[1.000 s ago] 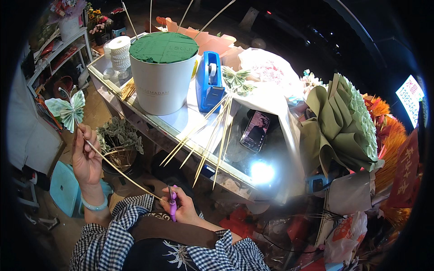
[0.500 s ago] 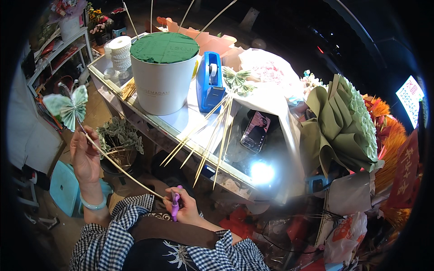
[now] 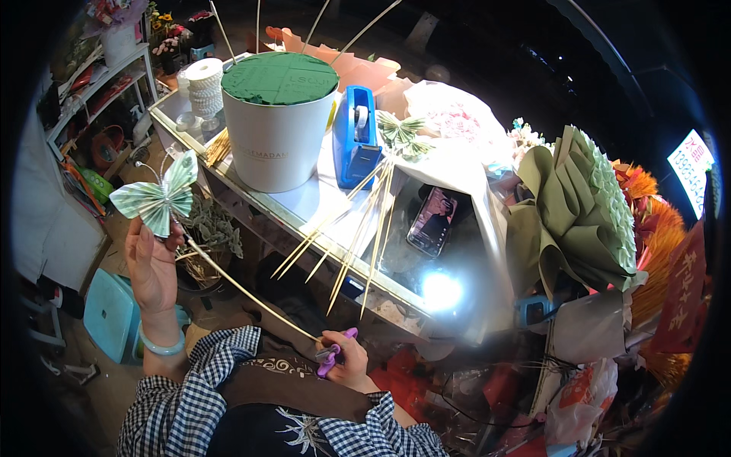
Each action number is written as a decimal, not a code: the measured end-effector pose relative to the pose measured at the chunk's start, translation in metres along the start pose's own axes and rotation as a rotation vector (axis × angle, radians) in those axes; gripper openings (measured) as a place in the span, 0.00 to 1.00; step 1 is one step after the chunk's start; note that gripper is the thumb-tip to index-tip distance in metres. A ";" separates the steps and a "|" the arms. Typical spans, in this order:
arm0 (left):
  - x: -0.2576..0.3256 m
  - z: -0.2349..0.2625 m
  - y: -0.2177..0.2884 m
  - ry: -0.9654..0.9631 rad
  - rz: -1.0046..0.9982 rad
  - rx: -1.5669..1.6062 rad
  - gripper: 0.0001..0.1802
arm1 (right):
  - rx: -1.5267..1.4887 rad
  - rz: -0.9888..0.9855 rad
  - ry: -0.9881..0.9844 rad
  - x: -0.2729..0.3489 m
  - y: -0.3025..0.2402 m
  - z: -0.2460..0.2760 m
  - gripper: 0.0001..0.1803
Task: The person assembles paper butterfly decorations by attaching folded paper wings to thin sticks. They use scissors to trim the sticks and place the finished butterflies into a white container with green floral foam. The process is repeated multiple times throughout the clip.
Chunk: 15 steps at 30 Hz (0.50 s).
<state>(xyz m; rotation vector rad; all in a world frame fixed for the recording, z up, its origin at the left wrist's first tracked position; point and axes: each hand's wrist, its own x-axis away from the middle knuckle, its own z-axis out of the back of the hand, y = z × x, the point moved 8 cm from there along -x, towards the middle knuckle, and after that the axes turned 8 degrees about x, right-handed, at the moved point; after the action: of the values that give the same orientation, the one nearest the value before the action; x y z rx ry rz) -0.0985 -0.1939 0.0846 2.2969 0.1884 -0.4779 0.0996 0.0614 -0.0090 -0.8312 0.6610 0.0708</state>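
Observation:
A green-and-white pleated butterfly (image 3: pixel 164 194), which looks like folded paper, tops a long thin stick (image 3: pixel 251 290). My left hand (image 3: pixel 154 270) has its fingers closed at the butterfly's lower wing, by the top of the stick. The stick slants down to my right hand (image 3: pixel 349 365), which grips purple-handled scissors (image 3: pixel 331 361) and the stick's lower end together. The scissors' blades are mostly hidden. On the table, more pleated green butterflies (image 3: pixel 401 129) lie with several bare sticks (image 3: pixel 346 244) fanning over the near edge.
A white bucket (image 3: pixel 278 145) filled with green foam stands on the table (image 3: pixel 251 199), beside a blue tape dispenser (image 3: pixel 355 141) and a cord spool (image 3: pixel 204 87). A phone (image 3: pixel 432 221) lies farther right. Wrapped bouquets (image 3: pixel 567 213) crowd the right; a turquoise stool (image 3: pixel 110 316) stands at left.
The butterfly has turned its spread wings into view and moved right and down. My left hand now sits right beneath its wings. My right hand has shifted right and down with the scissors.

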 end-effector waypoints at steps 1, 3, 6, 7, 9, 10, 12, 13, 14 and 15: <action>-0.001 0.003 -0.001 0.042 0.009 -0.045 0.22 | -0.003 -0.010 0.014 0.002 0.002 0.002 0.23; -0.001 0.001 -0.002 0.026 0.030 -0.065 0.23 | 0.015 -0.005 0.021 0.004 0.002 0.004 0.27; 0.000 -0.009 -0.003 -0.102 0.069 -0.116 0.25 | 0.066 0.024 0.005 0.005 0.001 0.004 0.29; 0.000 -0.010 -0.003 -0.108 0.066 -0.146 0.26 | 0.087 0.037 -0.002 0.005 0.000 0.004 0.29; 0.002 -0.007 -0.003 -0.070 0.046 -0.166 0.24 | 0.112 0.069 -0.008 0.004 -0.002 0.004 0.29; 0.002 -0.003 -0.002 -0.015 0.038 -0.185 0.23 | 0.125 0.081 -0.009 0.004 -0.003 0.005 0.29; 0.001 0.007 0.000 0.094 0.020 -0.223 0.21 | 0.122 0.120 -0.005 0.003 -0.005 0.006 0.29; 0.001 0.010 0.002 0.140 -0.018 -0.198 0.15 | 0.118 0.136 -0.001 0.002 -0.006 0.006 0.29; 0.000 0.011 0.002 0.142 0.003 -0.191 0.15 | 0.126 0.145 -0.004 0.002 -0.007 0.006 0.29; -0.002 0.013 0.002 0.144 0.025 -0.184 0.14 | 0.132 0.152 -0.005 0.002 -0.008 0.007 0.29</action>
<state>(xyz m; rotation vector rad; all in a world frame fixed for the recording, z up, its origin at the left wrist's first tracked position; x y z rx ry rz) -0.1029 -0.2048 0.0787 2.1503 0.2636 -0.2708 0.1069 0.0607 -0.0015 -0.6528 0.7159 0.1643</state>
